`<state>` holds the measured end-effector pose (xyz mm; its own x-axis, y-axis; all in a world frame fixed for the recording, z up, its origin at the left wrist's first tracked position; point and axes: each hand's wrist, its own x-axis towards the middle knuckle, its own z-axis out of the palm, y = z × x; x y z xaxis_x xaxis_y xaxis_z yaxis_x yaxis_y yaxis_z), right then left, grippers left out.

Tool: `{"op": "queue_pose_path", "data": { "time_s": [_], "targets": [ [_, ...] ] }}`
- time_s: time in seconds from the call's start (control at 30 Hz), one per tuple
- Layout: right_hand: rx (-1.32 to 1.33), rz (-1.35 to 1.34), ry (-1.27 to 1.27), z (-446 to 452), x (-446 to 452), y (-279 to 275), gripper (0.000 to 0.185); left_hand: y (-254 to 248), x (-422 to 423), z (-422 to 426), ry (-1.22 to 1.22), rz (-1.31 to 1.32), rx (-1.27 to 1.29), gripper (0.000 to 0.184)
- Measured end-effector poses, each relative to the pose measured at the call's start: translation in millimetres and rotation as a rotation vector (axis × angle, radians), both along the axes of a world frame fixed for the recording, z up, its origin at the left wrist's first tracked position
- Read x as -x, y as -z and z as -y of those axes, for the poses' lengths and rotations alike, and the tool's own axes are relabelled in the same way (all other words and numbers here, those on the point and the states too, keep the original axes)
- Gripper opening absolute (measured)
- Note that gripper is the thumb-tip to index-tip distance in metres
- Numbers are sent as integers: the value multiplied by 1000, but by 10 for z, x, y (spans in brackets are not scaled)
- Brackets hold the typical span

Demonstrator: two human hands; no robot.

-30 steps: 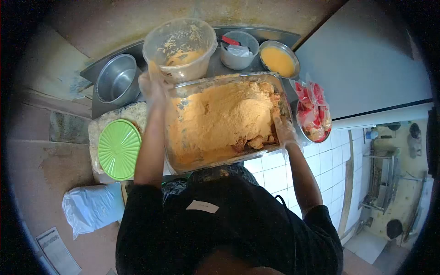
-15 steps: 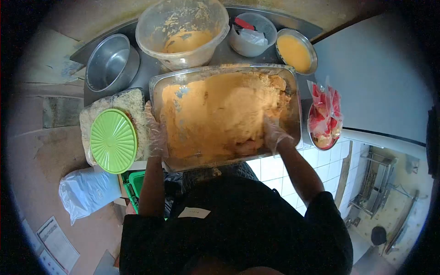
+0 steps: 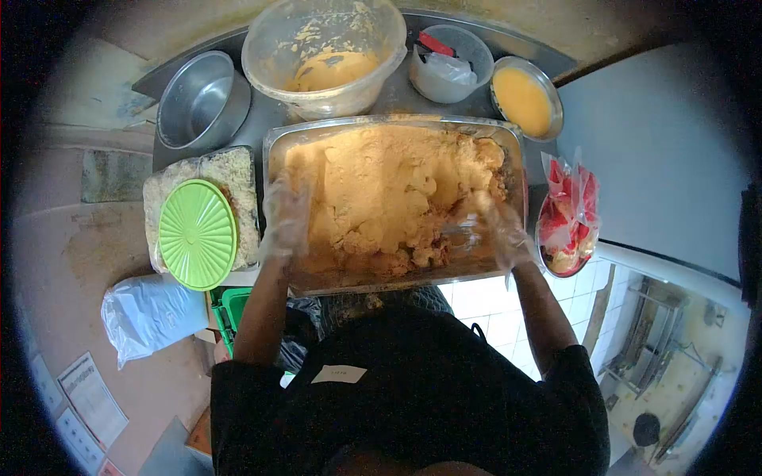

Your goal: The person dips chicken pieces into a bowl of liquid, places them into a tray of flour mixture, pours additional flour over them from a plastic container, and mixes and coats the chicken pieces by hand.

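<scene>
Now, tray: a rectangular tray [image 3: 397, 120] is sitting centrally before the person, holding an orange-tan mixture [image 3: 361, 182], with darker clumps [image 3: 427, 254] showing along its near side.
Left hand: in a clear glove, the left hand [image 3: 287, 218] is hovering over the tray's left end; blur is hiding whether its fingers are spread or pressed together.
Right hand: also gloved, the right hand [image 3: 506, 234] is reaching into the right end, fingers pointing inward; whether they are pinching anything, I cannot tell.
Change: the left hand is moving in from outside the left rim, and more clumps are showing; both hands are apparently working the mixture.
Surroundings: a clear tub [image 3: 357, 99] is standing behind the tray; a green lid [image 3: 198, 234] is lying to the left.
</scene>
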<state>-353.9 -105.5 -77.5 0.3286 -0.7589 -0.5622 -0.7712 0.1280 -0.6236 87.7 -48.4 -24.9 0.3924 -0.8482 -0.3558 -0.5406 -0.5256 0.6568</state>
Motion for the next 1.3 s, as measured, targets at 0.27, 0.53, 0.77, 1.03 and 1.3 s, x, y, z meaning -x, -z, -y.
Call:
{"op": "queue_pose_path", "data": {
  "time_s": [0.27,0.53,0.77,1.03,1.3],
  "targets": [
    [182,32,-331,505,-509,527,58,1680,104,627,-312,-754,-245,49],
    [-69,-64,-631,668,-1122,90,49,1888,-52,90,83,-735,42,44],
    [475,-223,-954,865,-665,-643,48,548,-303,189,-30,-510,-55,32],
    [127,39,-256,1670,-728,19,48,2297,-639,779,917,853,-255,21],
    [-27,-106,-377,1767,-1200,20,54,1584,-28,1084,230,-117,-240,20]
  ]
}}
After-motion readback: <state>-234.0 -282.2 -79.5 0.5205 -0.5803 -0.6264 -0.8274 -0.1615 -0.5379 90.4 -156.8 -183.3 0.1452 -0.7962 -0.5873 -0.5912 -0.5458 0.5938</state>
